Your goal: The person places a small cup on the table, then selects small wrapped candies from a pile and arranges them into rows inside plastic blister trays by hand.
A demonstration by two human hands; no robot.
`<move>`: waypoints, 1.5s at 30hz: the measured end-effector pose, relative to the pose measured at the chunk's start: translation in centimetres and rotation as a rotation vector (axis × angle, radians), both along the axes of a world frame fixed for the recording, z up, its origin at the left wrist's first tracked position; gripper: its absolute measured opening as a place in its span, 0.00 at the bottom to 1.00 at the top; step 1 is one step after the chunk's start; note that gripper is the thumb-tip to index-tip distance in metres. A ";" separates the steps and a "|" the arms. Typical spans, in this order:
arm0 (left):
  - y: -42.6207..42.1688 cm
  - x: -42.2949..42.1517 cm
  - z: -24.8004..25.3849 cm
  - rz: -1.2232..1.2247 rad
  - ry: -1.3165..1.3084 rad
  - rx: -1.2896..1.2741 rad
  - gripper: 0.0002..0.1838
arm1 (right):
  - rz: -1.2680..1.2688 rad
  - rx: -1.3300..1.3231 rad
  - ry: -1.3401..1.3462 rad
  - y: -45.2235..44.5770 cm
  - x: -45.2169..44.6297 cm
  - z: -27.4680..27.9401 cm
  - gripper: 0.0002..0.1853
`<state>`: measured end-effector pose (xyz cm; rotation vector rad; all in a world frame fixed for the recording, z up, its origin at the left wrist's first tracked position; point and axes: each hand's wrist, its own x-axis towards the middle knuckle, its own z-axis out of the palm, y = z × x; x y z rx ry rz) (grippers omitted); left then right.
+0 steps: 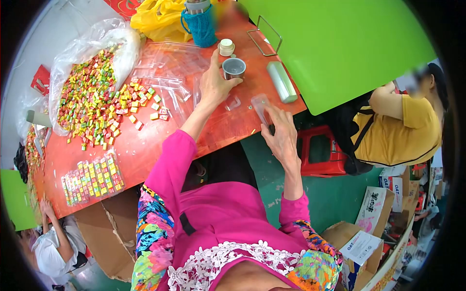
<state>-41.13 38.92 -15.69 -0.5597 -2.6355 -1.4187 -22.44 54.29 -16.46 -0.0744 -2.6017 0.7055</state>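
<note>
My left hand point(216, 83) is over the red table, thumb and index finger spread around the near left side of a small metal cup point(234, 68). Whether it touches the cup I cannot tell. My right hand point(281, 130) is at the table's front edge, fingers bent around a small clear plastic box point(260, 107). Between the hands lies a clear plastic piece point(233, 103). A white-lidded small jar point(226, 47) stands just behind the cup. Right of it lies a pale green, faceted long block point(282, 82).
Small wrapped candies point(90, 97) spill from a clear bag on the left. Filled clear trays point(94, 179) lie at the front left. Clear plastic sleeves point(170, 87), a bottle in a blue knitted holder point(200, 26) and a metal stand point(265, 36) are behind. Another person point(395, 126) sits right.
</note>
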 end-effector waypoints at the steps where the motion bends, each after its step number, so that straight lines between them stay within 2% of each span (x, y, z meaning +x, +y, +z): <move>1: 0.0 -0.2 -0.3 0.001 -0.003 -0.016 0.59 | 0.002 0.001 0.007 0.0 0.0 -0.1 0.26; 9: 0.0 -1.0 -1.1 -0.009 0.026 -0.119 0.59 | 0.002 0.042 0.003 0.2 0.1 -0.4 0.26; 16: -1.8 1.1 -0.5 -0.052 0.149 0.084 0.58 | 0.061 0.021 -0.026 -0.4 0.6 0.6 0.25; 17: -2.2 1.7 -0.7 0.023 0.393 0.097 0.55 | 0.085 0.005 -0.013 -0.8 0.7 1.2 0.25; 19: -4.1 4.0 0.3 0.043 0.272 0.197 0.51 | 0.172 -0.082 -0.041 -2.2 0.9 2.2 0.26; 20: -5.8 6.3 2.1 0.021 0.087 0.358 0.42 | 0.234 -0.093 -0.047 -3.3 0.8 2.8 0.26; 23: -10.7 11.7 2.9 0.110 -0.075 0.758 0.34 | 0.422 -0.109 -0.052 -7.6 0.3 3.7 0.26; 25: -14.5 14.4 1.1 0.278 0.086 0.701 0.27 | 0.562 -0.099 -0.043 -11.0 -0.7 3.7 0.27; 29: -20.9 19.7 -1.4 0.457 0.039 0.749 0.25 | 0.763 -0.093 0.018 -17.9 -3.6 2.4 0.25; 32: -24.0 20.9 -3.5 0.482 0.112 0.513 0.23 | 0.849 -0.102 0.033 -21.6 -5.9 0.9 0.24; 35: -24.9 21.5 -3.2 0.465 0.153 0.317 0.20 | 0.777 -0.031 0.062 -23.2 -7.4 1.1 0.23; 37: -24.7 21.5 -2.1 0.432 0.185 0.200 0.19 | 0.659 0.009 0.047 -23.2 -7.7 1.4 0.19; 38: -24.7 21.4 -2.2 0.438 0.105 0.195 0.19 | 0.606 0.058 0.070 -23.0 -8.2 1.0 0.18; 41: -25.1 19.2 -2.3 0.341 0.404 -0.136 0.22 | 0.558 0.118 0.079 -22.0 -9.5 0.6 0.15; 44: -25.2 16.8 -2.8 0.229 0.347 -0.267 0.25 | 0.576 0.167 0.131 -22.3 -11.3 -0.4 0.16; 45: -25.3 16.1 -3.1 0.211 0.336 -0.332 0.26 | 0.622 0.084 0.114 -22.6 -12.3 -0.6 0.16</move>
